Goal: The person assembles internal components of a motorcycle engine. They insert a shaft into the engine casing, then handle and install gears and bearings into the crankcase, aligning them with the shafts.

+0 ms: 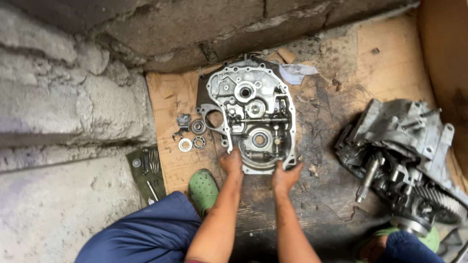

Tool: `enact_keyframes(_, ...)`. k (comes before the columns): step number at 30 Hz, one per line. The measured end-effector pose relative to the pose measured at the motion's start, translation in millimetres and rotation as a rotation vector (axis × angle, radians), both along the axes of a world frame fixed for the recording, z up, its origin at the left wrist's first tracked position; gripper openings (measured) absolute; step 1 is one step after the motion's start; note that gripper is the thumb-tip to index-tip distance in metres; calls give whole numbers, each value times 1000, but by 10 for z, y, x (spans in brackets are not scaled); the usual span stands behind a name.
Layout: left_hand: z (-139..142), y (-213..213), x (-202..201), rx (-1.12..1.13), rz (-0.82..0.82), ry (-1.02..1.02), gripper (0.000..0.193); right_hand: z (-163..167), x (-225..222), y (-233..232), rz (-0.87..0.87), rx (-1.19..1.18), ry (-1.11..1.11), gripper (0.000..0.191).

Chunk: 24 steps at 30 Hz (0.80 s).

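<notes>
A silver metal engine case half [253, 114] lies flat on stained cardboard [336, 87], its open side up, showing bearing holes and a thin shaft. My left hand [232, 162] grips its near edge at the lower left. My right hand [286, 174] holds the near edge at the lower right. Both forearms reach in from the bottom of the view.
Round bearings [192, 136] and a small bracket [183, 122] lie left of the case. A dark tray of bolts [146, 170] sits on the concrete. Another engine block with a splined shaft [404, 156] rests at the right. A green clog [203, 187] is beside my left arm. A rough stone wall runs behind.
</notes>
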<state>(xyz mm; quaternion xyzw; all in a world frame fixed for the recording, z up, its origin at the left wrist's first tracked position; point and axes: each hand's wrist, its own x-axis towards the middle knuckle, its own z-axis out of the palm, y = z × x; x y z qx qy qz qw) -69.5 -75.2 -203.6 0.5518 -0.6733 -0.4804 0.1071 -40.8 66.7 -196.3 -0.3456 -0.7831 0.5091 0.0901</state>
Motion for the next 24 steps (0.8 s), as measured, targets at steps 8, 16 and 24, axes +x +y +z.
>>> enact_keyframes(8, 98, 275, -62, 139, 55, 124, 29, 11, -93, 285, 34, 75, -77, 65)
enact_keyframes(16, 273, 73, 30, 332, 37, 217, 21, 439, -228, 123, 27, 50, -149, 65)
enact_keyframes(24, 377, 131, -76, 480, 39, 174, 35, 338, -284, 220, 151, 244, 41, 88)
